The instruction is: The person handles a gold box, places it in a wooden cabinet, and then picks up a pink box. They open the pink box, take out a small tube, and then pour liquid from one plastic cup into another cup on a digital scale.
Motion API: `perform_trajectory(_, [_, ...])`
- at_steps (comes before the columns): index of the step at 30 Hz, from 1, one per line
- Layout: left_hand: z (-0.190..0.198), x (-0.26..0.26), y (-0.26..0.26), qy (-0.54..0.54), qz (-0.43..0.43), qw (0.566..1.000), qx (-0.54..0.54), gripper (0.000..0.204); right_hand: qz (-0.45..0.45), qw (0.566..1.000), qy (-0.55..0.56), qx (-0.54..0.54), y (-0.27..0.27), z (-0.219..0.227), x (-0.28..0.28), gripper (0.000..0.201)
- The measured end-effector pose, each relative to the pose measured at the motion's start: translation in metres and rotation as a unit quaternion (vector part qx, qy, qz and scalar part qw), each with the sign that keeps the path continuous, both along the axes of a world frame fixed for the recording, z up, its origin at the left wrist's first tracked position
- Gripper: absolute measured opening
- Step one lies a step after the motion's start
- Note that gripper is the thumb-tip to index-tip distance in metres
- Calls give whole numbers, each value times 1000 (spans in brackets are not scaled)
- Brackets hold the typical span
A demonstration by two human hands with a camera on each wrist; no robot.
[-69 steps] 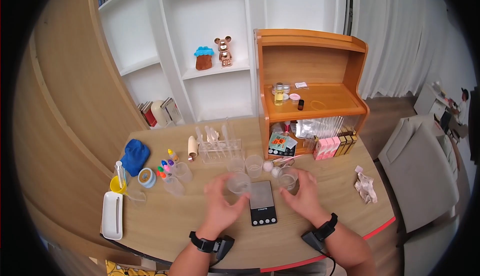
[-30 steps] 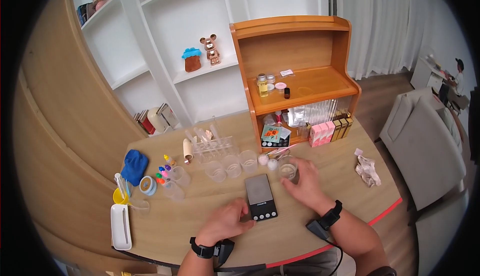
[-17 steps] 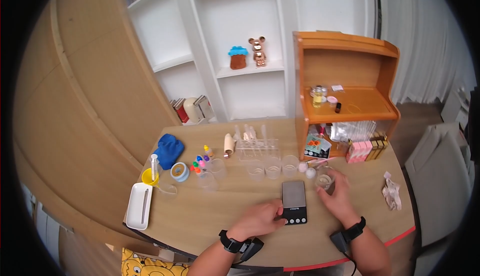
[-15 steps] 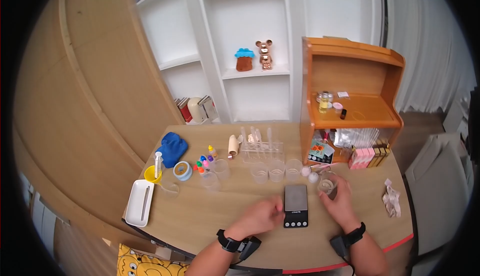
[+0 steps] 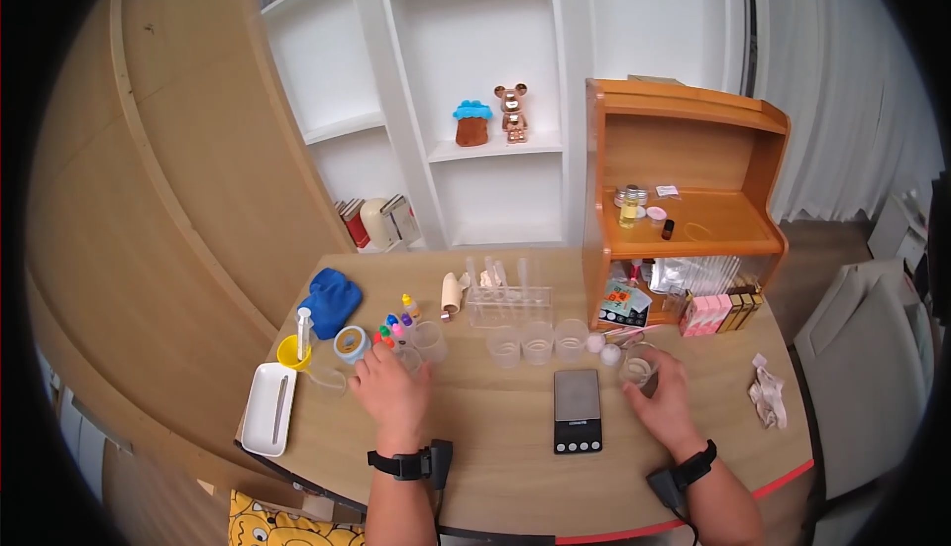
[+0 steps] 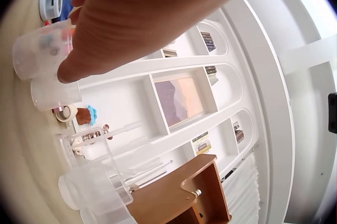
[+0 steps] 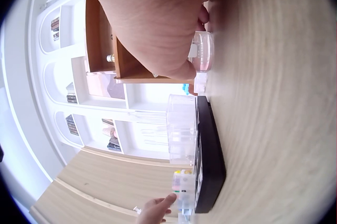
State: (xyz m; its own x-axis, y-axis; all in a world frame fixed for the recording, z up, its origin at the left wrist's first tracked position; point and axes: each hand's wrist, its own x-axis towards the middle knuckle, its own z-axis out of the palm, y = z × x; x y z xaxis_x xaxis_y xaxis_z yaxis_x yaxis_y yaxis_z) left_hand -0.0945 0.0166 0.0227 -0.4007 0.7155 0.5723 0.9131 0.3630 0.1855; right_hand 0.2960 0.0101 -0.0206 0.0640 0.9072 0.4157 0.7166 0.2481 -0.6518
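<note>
Two hands were at work on the bench (image 5: 495, 457), each at its own clear cup, w/ the scale (image 5: 578, 395) lying btwn them, nearer the R. The R hand (image 5: 668, 397) had its fingers curled round the R cup (image 5: 640, 364), which stood upright on the bench just beside the white balls (image 5: 610, 355). Couldn't tell if it held any liquid. The L hand (image 5: 391, 387) was over at the L cup (image 6: 38, 54), near the bottles (image 5: 410, 305) & the roll (image 5: 352, 344); thumb one side of the rim, other fingers toward the far side, but couldn't tell if they'd actually pinched it. A rear cup (image 5: 430, 340) stood just behind that one, & three more cups (image 5: 537, 344) sat in a row in front of the rack (image 5: 510, 310).

Handling, my guess: cups looked like thin plastic, so v. light, a bit springy & prob. slick; easy to knock over or dent if squeezed hard. Best hold: thumb vs. fingers on opp. sides of the wall, approx. mid-height or just under the rim, w/ a soft grip. W/ the L cup, the rear cup was close enough to get bumped, so fingers needed care there.
</note>
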Motion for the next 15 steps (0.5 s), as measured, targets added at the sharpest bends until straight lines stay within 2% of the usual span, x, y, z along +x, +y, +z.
perform_trajectory(2, [-4,-4,2,-22,9,999,-41,65,16,1000,2,8,0,1,0,59])
perform_trajectory(5, [-3,-7,-1,-16,7,999,-45,59,3,1000,-10,15,-2,4,-2,58])
perform_trajectory(6, [1,-4,-4,-8,-9,999,-45,59,-13,1000,-3,16,-2,5,-2,58])
perform_trajectory(8, [23,5,-16,-64,-54,996,19,54,-2,1000,1,4,-3,5,-2,59])
perform_trajectory(10, [46,32,-22,-92,-109,990,10,53,-22,1000,15,2,-2,2,-1,59])
perform_trajectory(11, [48,43,-22,-191,-249,949,9,54,-15,1000,16,0,-2,1,-2,60])
perform_trajectory(12, [47,54,-24,-289,-375,881,6,55,-24,1000,18,-3,-1,0,-2,60])
perform_trajectory(13, [43,70,-23,-291,-378,879,3,55,-17,999,31,-7,0,-1,-1,60])
perform_trajectory(15, [36,101,-18,-285,-490,824,-10,58,-5,999,38,-13,0,1,-1,61])
